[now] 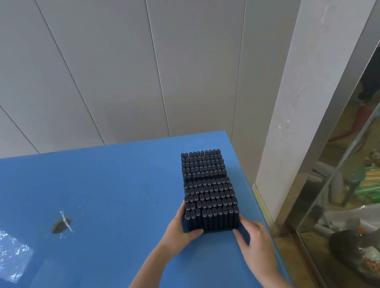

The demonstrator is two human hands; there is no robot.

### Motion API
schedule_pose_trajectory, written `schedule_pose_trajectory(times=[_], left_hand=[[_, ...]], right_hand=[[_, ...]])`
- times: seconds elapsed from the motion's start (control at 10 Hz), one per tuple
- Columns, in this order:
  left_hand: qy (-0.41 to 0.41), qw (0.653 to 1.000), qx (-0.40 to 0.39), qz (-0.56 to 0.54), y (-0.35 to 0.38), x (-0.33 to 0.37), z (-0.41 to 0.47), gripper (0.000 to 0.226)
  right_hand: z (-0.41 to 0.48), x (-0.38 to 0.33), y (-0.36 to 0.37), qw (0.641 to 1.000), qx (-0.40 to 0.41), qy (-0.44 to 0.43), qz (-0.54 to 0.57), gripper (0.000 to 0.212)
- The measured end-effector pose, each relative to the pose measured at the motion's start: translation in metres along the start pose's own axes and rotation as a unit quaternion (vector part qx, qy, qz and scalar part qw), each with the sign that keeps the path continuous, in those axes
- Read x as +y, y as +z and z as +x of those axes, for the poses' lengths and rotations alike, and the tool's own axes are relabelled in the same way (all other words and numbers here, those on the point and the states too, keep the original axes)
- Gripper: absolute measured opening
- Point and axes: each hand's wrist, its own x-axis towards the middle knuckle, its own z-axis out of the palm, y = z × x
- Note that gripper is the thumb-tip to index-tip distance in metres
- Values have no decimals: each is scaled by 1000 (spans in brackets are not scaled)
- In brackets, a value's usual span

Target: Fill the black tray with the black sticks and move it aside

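Left hand around, right hand flat against, near corners of black sticks

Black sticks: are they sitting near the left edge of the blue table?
No, the black sticks stand packed upright close to the right edge of the blue table.

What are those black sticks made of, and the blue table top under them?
The black sticks look like matte plastic: dull, even black sides and moulded rounded tops, each with a small pale ring. Coated metal cannot be ruled out. The blue table top looks like a foam or rubber mat: even colour and fine grain.
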Motion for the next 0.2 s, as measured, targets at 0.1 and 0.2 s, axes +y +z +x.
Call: schedule_pose_trajectory(times=[0.1, 0.2], left_hand=[[-18, 999, -6, 42, -6, 0, -6, 99], [-25, 996, 36, 82, -22, 8, -19, 100]], right_hand=[[-1, 0, 2, 1000, -8, -2, 4, 48], [1, 4, 1, 999, -7, 17, 29, 50]])
